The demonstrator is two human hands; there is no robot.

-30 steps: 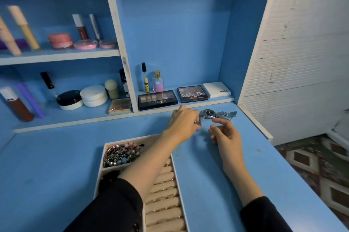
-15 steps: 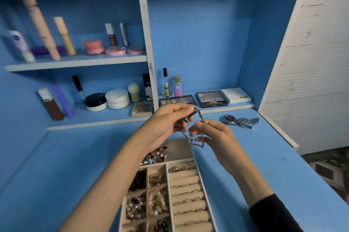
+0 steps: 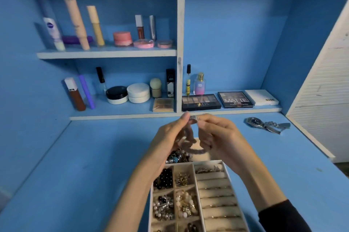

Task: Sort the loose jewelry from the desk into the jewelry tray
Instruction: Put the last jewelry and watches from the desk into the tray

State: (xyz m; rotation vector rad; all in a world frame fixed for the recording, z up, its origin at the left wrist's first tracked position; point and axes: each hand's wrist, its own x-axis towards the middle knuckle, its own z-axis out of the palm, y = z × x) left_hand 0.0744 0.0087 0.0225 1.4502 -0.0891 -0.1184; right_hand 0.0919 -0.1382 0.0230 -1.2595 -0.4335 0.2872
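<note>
Two hands meet above the far end of the jewelry tray: the left hand and the right hand each pinch, between thumb and fingertips, one side of the shiny clasp of a bracelet, whose blurred loop hangs down between the palms over the tray's large far compartment. Both hands are closed on the piece, the other fingers loosely curled. Below the wrists the tray sits on the blue desk, its small left-hand compartments filled with dark beads, pearls and gold-coloured pieces, its right side lined with cream ring rolls. Well apart from the tray, near the desk's far right corner, a silver wristwatch lies loose on the surface, its dark dial up. Behind, on the low shelf, stand eyeshadow palettes, a small perfume bottle and round compacts; more cosmetics fill the upper shelf
</note>
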